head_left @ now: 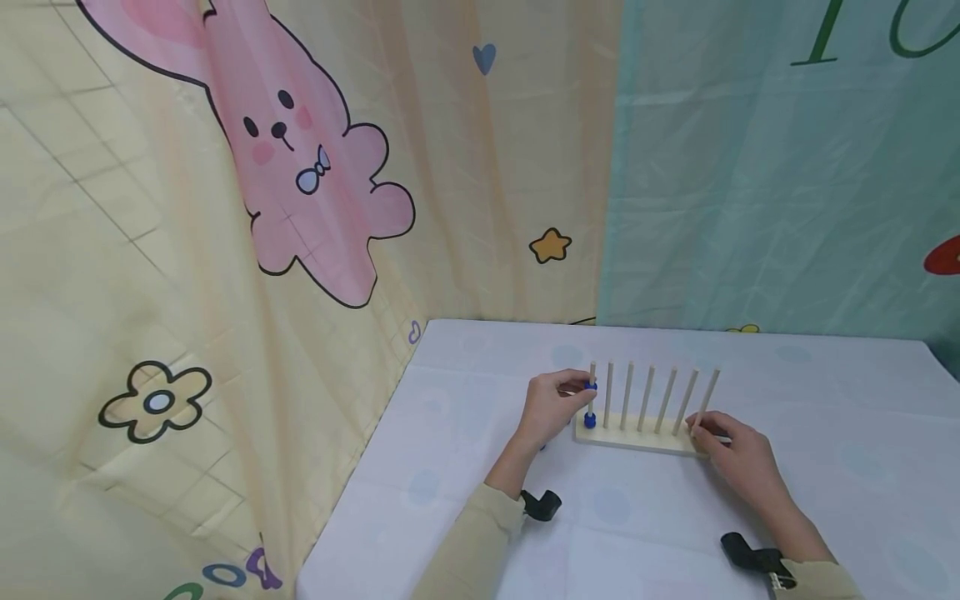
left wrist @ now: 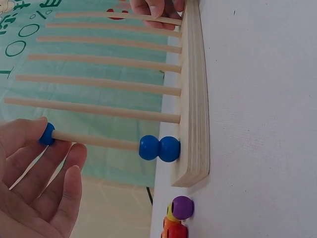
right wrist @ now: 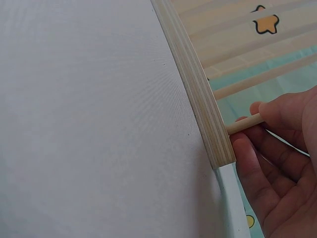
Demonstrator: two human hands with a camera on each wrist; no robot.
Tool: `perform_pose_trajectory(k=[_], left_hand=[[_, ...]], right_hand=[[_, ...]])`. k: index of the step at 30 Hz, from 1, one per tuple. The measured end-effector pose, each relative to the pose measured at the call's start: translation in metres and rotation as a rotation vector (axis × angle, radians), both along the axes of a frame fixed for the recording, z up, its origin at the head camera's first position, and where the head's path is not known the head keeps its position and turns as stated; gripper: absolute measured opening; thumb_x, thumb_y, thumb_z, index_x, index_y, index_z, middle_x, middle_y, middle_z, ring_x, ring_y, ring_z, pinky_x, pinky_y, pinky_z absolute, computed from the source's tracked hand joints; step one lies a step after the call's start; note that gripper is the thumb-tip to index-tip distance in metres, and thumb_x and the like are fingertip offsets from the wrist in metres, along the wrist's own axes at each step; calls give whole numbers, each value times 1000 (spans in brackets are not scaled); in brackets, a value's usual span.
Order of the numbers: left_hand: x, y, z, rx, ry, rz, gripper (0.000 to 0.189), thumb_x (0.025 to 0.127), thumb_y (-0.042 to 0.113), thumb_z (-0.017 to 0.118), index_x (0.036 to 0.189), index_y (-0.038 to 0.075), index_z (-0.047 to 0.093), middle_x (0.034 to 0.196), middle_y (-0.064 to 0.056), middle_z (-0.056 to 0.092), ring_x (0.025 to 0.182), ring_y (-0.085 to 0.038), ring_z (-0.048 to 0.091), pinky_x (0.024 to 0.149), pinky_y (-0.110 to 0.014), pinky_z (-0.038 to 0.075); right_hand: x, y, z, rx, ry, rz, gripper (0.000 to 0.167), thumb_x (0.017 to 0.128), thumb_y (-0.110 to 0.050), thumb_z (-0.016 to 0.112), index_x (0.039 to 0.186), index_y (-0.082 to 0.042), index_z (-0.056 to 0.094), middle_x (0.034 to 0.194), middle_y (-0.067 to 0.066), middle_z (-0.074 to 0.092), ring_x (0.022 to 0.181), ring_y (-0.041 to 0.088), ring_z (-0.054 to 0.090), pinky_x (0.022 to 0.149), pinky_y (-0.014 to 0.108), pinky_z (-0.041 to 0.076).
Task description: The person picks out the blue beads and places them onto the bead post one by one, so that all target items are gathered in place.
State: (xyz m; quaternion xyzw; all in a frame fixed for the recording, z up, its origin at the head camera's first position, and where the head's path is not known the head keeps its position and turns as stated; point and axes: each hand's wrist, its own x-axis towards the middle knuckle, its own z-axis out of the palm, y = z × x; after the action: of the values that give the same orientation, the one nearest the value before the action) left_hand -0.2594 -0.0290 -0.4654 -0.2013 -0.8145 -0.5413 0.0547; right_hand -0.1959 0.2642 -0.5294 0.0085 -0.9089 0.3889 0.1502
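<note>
A pale wooden peg board (head_left: 637, 444) with several upright pegs stands on the table. My left hand (head_left: 551, 406) pinches a blue bead (left wrist: 47, 134) between thumb and fingers, around the upper part of the leftmost peg (left wrist: 96, 141). Two more blue beads (left wrist: 169, 148) sit stacked against the base on that same peg. At the board's other end, my right hand (head_left: 742, 458) holds the rightmost peg (right wrist: 246, 123) low down, thumb and fingers around it close to the base.
Beside the board's left end lie loose beads: a purple bead (left wrist: 183, 208), a red bead (left wrist: 177, 231), and yellow and orange ones partly hidden. A white cloth covers the table (head_left: 450, 400). Printed curtains (head_left: 480, 167) hang behind and to the left.
</note>
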Motion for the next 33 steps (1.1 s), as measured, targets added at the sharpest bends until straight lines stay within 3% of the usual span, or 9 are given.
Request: perform_pose_trajectory(k=[33], left_hand=[[-9, 6, -20, -17, -87, 55, 23, 87, 20, 82, 109, 16, 78, 88, 15, 69, 83, -3, 64, 72, -22, 54]], right_hand=[[1, -1, 1, -10, -5, 5, 25, 104, -29, 59, 112, -8, 69, 113, 19, 69, 111, 41, 60, 86, 61, 51]])
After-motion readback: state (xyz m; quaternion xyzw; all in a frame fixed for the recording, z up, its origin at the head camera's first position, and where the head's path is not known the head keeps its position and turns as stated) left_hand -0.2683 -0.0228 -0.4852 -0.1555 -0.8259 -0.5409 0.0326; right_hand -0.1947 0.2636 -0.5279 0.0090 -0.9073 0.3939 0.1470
